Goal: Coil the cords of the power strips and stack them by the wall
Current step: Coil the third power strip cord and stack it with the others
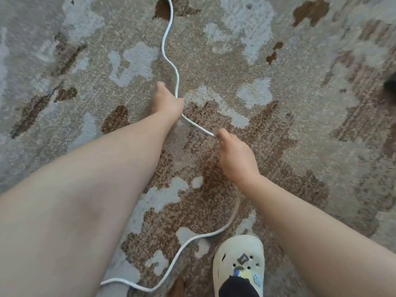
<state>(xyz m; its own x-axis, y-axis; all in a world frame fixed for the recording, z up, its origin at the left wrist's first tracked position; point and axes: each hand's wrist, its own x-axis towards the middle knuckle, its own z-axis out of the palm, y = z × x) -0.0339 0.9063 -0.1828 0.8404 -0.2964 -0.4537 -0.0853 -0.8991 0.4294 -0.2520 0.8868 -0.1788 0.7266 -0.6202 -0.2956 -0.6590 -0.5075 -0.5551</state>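
A long white cord (169, 50) snakes over the patterned carpet from the top edge down the middle of the view. My left hand (166, 101) grips it at the centre, fingers curled round it. A short stretch runs on to my right hand (232, 155), which pinches the cord a little lower and to the right. Below my right hand the cord (184, 243) curves down and left across the carpet and passes under my left arm. No power strip body shows in the view.
The grey, beige and brown patterned carpet (300, 125) fills the view. A cream clog (240, 260) with charms on a foot stands at the bottom right, close to the lower cord loop. A dark object (391, 85) peeks in at the right edge.
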